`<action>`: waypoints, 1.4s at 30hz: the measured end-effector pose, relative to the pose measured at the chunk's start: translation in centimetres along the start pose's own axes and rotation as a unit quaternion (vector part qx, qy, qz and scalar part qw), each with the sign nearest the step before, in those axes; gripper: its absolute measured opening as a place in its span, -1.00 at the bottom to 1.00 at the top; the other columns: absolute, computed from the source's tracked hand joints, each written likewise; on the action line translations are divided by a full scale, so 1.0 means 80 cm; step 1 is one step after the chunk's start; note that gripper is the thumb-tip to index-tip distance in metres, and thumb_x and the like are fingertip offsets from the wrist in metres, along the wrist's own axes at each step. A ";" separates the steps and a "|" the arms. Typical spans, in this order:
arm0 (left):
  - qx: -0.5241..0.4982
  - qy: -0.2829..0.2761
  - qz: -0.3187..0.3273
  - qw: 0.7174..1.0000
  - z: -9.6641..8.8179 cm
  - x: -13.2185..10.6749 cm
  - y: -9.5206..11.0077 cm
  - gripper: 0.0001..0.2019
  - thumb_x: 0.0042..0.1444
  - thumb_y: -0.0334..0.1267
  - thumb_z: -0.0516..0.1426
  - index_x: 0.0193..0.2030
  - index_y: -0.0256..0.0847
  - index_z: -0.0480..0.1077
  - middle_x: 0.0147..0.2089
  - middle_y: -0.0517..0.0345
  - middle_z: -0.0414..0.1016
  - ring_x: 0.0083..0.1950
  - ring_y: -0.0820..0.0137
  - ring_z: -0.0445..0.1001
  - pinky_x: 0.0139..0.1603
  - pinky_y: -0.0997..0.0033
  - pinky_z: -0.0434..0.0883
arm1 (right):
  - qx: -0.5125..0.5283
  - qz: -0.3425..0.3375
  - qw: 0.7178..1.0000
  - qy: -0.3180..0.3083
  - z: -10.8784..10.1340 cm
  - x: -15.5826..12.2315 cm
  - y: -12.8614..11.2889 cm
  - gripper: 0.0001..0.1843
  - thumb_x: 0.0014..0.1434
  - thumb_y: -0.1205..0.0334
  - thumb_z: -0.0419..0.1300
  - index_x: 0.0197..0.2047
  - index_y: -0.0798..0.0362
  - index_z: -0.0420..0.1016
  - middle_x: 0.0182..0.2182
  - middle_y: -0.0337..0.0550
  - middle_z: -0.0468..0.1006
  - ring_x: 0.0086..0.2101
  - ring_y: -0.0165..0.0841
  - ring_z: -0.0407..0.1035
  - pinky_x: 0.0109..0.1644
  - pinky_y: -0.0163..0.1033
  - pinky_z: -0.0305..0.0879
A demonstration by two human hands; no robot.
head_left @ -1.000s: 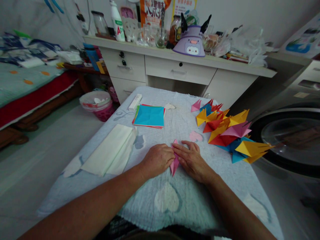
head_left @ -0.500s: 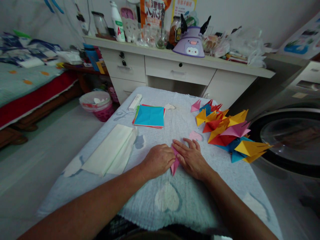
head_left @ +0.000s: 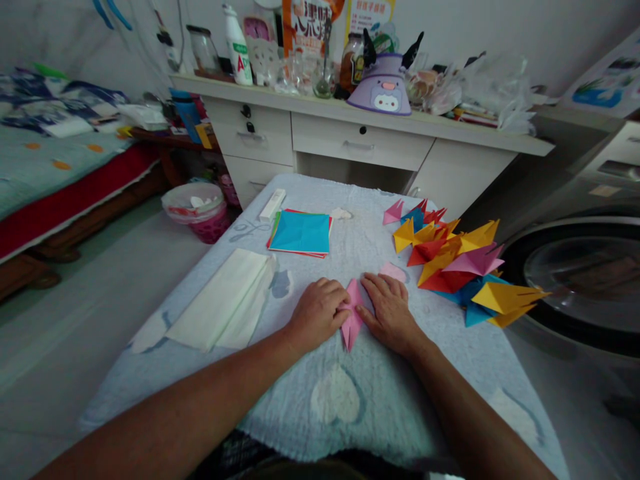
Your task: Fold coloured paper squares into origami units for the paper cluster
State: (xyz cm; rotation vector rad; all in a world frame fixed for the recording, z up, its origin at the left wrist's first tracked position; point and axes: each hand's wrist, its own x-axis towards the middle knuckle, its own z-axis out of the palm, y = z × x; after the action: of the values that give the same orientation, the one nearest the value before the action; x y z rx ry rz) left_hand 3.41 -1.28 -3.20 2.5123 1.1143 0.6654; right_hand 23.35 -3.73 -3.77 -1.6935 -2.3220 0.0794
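A pink folded paper (head_left: 352,323), a narrow diamond with a split lower end, lies flat on the cloth between my hands. My left hand (head_left: 320,310) is at its left edge with curled fingers, thumb and fingertips closed on that edge. Along the other side rests my right hand (head_left: 390,308), its fingers stretched out on the cloth and its thumb touching the paper's right edge. Right of my hands lies a pile of folded paper cranes (head_left: 450,257) in yellow, red, blue and pink.
A stack of square coloured sheets, blue on top (head_left: 303,232), lies ahead, beside a small white box (head_left: 273,205). Folded pale tissue (head_left: 220,297) is at the left. Beyond the table (head_left: 335,393) stand a white cabinet (head_left: 360,137), a bin (head_left: 197,207) and a washing machine (head_left: 580,267).
My hands have moved slightly apart, the right one shifting rightward off the pink paper. More of the paper's surface shows between them. The left hand stays at its edge.
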 end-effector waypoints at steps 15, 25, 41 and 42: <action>-0.042 0.012 -0.112 0.993 0.004 0.005 0.001 -0.79 0.02 -0.26 0.24 -0.21 -0.12 0.32 -0.12 0.17 0.42 0.05 0.21 0.29 0.05 0.16 0.17 | 0.090 -0.020 0.996 0.016 -0.003 -0.002 0.000 -0.54 0.21 0.04 0.15 0.11 0.09 0.38 0.13 0.10 0.39 0.12 -0.05 0.18 0.19 0.13 0.06; -0.001 0.039 -0.123 0.992 0.001 0.002 0.004 -0.71 0.00 -0.24 0.25 -0.13 -0.12 0.33 -0.06 0.11 0.39 0.06 0.18 0.27 0.07 0.14 0.19 | 0.103 0.011 0.994 0.034 -0.001 -0.002 -0.001 -0.73 0.20 0.10 0.16 -0.07 0.03 0.43 0.08 0.07 0.41 0.09 -0.06 0.20 0.17 0.14 0.07; -0.042 0.017 -0.141 0.989 0.005 0.007 0.005 -0.81 -0.01 -0.33 0.22 -0.23 -0.11 0.34 -0.12 0.15 0.44 0.06 0.18 0.28 0.06 0.12 0.18 | 0.131 0.021 0.990 0.037 0.002 0.001 -0.003 -0.84 0.18 0.18 0.16 -0.17 0.02 0.40 0.03 0.02 0.43 0.06 -0.11 0.24 0.15 0.09 0.09; -0.055 0.017 -0.137 0.989 0.004 0.007 0.006 -0.82 -0.01 -0.35 0.20 -0.24 -0.12 0.33 -0.15 0.18 0.45 0.04 0.20 0.30 0.06 0.13 0.18 | 0.145 0.017 0.989 0.041 0.002 0.001 -0.003 -0.85 0.18 0.18 0.16 -0.17 0.02 0.40 0.03 0.01 0.43 0.06 -0.11 0.25 0.15 0.09 0.10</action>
State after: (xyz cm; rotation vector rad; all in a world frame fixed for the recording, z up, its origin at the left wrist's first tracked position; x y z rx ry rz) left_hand 4.21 -1.17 -3.07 2.2076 1.3630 0.6743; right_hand 23.12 -3.74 -3.84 -1.5616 -2.1038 0.3311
